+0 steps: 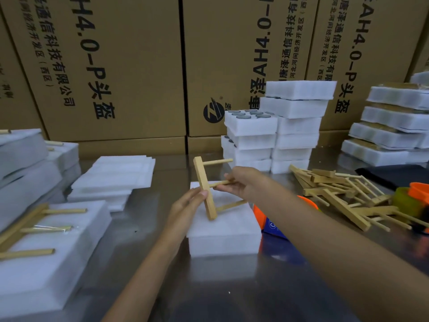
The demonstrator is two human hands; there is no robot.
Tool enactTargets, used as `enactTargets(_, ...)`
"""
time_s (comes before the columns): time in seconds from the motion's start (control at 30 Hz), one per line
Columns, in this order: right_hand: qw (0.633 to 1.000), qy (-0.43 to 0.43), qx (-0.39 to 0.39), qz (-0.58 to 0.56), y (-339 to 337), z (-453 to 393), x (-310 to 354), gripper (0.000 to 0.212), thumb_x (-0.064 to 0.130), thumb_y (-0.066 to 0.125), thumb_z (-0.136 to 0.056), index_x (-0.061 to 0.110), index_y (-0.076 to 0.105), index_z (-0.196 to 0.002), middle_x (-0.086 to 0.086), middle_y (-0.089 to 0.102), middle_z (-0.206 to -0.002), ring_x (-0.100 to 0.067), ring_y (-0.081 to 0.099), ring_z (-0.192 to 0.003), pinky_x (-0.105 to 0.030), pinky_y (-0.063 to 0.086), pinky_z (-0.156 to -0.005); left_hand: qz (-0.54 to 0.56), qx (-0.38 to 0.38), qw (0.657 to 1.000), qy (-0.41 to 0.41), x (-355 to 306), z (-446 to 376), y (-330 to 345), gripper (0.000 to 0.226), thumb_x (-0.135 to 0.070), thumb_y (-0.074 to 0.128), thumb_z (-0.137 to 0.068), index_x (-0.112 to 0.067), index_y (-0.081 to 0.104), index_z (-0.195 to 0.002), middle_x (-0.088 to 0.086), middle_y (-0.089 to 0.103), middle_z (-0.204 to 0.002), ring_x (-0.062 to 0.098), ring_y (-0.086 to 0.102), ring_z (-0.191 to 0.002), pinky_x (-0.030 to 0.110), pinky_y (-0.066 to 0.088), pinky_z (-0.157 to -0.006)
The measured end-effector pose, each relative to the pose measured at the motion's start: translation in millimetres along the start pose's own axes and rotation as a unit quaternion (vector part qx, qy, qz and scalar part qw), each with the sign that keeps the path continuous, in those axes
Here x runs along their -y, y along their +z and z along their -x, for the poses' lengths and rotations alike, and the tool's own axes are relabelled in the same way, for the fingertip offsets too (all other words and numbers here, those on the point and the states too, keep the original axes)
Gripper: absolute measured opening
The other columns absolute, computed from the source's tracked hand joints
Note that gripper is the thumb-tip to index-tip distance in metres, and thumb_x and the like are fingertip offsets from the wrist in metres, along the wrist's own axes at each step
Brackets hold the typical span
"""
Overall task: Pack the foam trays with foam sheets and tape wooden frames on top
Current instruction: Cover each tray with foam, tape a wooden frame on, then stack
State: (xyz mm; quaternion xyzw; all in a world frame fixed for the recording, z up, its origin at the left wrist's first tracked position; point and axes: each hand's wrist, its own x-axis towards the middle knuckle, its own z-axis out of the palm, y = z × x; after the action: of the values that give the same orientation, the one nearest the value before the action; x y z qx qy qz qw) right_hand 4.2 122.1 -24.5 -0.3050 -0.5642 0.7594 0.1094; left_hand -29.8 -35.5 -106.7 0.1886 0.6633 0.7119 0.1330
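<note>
Two hands hold one wooden frame [205, 187] above a foam tray [224, 231]: left hand [185, 205] pinches its flat bar, right hand [241, 184] grips the middle dowel; behind the grip, cardboard boxes [116, 66] read "AH4.0-P"

A packing room in a warehouse.
Printed cartons [120, 66] wall the steel counter [144, 247]; foam trays [294, 126] stand stacked on it.

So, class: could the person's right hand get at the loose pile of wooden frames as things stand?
Probably not yet: the right hand grips a wooden frame. The pile of wooden frames lies uncovered beside that arm.
</note>
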Motion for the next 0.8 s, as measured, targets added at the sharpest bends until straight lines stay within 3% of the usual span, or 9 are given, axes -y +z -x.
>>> enactTargets(0.13,0.997,-0.009,-0.005,0.072,-14,6,-6,0.011,-0.004,0.055,-0.094,-0.005,0.056,-0.105,-0.026,0.069,-0.092,-0.032,0.074,-0.067,-0.032,0.062,-0.065,-0.051,-0.008,0.999,0.008,9,-3,1,0.047,-0.043,0.063,-0.093,-0.032,0.056,-0.137,-0.018,0.053,-0.133,0.004,0.048,-0.123,0.019,0.036,-0.09)
enactTargets(0.27,0.975,-0.09,-0.021,0.201,-22,14,5,0.016,0.002,0.059,-0.092,-0.007,0.06,-0.105,-0.024,0.068,-0.102,-0.027,0.072,-0.064,-0.03,0.062,-0.067,-0.062,-0.039,0.997,0.026,13,-4,3,0.036,-0.026,0.058,-0.099,-0.024,0.06,-0.135,-0.005,0.057,-0.138,0.008,0.053,-0.12,0.022,0.039,-0.097)
enactTargets(0.33,0.926,-0.142,-0.06,0.346,-29,19,15,0.01,0.01,0.059,-0.091,0.001,0.063,-0.089,-0.015,0.067,-0.088,-0.026,0.069,-0.067,-0.033,0.059,-0.069,-0.06,-0.04,0.997,0.026,13,-3,3,0.035,-0.027,0.061,-0.097,-0.025,0.061,-0.132,-0.005,0.058,-0.137,0.006,0.054,-0.118,0.021,0.04,-0.097)
enactTargets(0.4,0.814,-0.206,-0.136,0.525,-44,26,23,0.023,0.02,0.057,-0.09,0.009,0.054,-0.069,-0.007,0.059,-0.07,-0.025,0.058,-0.064,-0.027,0.044,-0.055,-0.052,-0.029,0.998,0.018,13,-2,2,0.045,-0.037,0.071,-0.088,-0.031,0.06,-0.131,-0.011,0.057,-0.136,0.006,0.053,-0.122,0.024,0.042,-0.102)
enactTargets(0.47,0.729,-0.242,-0.197,0.61,-63,32,19,0.028,0.026,0.051,-0.091,0.013,0.047,-0.066,-0.005,0.053,-0.07,-0.028,0.052,-0.07,-0.028,0.035,-0.055,-0.079,-0.008,0.997,0.007,12,0,1,0.058,-0.048,0.079,-0.078,-0.039,0.058,-0.13,-0.017,0.052,-0.134,0.006,0.05,-0.124,0.026,0.042,-0.103)
enactTargets(0.57,0.695,-0.194,-0.197,0.664,-94,35,-4,0.037,0.036,0.032,-0.101,0.013,0.056,-0.083,-0.007,0.06,-0.087,-0.027,0.058,-0.085,-0.034,0.042,-0.07,-0.118,0.011,0.993,0.001,9,4,5,0.066,-0.047,0.081,-0.075,-0.042,0.054,-0.134,-0.017,0.046,-0.136,0.008,0.046,-0.126,0.025,0.04,-0.102)
enactTargets(0.63,0.737,-0.147,-0.169,0.638,-111,32,-30,0.044,0.045,0.025,-0.103,0.012,0.053,-0.111,-0.012,0.064,-0.102,-0.03,0.061,-0.099,-0.039,0.044,-0.083,-0.11,0.006,0.994,0.004,8,6,8,0.059,-0.037,0.077,-0.082,-0.042,0.053,-0.136,-0.012,0.047,-0.138,0.011,0.048,-0.125,0.024,0.041,-0.096)
enactTargets(0.7,0.759,-0.159,-0.216,0.594,-119,31,-54,0.051,0.048,0.026,-0.103,0.008,0.046,-0.127,-0.015,0.067,-0.109,-0.034,0.061,-0.104,-0.04,0.044,-0.088,-0.098,0.01,0.995,0.003,8,8,9,0.056,-0.032,0.073,-0.085,-0.044,0.052,-0.136,-0.01,0.049,-0.138,0.012,0.05,-0.123,0.024,0.043,-0.093)
enactTargets(0.8,0.616,-0.233,-0.306,0.687,-126,28,-74,0.045,0.042,0.026,-0.101,0.014,0.058,-0.115,-0.005,0.069,-0.086,-0.025,0.064,-0.078,-0.036,0.044,-0.087,-0.075,0.015,0.997,0.008,8,10,11,0.055,-0.037,0.074,-0.083,-0.047,0.052,-0.133,-0.02,0.05,-0.129,0.0,0.053,-0.115,0.012,0.043,-0.082)
